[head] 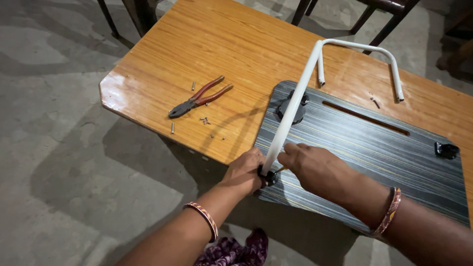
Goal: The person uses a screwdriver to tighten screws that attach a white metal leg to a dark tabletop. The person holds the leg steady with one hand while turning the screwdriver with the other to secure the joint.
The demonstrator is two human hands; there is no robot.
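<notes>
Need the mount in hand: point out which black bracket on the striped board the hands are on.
The near-corner bracket, pinched between left hand and right hand; the others sit apart, untouched.

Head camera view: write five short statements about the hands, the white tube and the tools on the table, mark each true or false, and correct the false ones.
1. Both hands meet at the lower end of the white tube. True.
2. The pliers are in the right hand. False: they lie on the wooden table, away from both hands.
3. The left hand grips a black bracket at the corner of the striped board. True.
4. The board is plain white. False: it is dark with thin stripes.
5. Loose screws lie near the pliers. True.
</notes>
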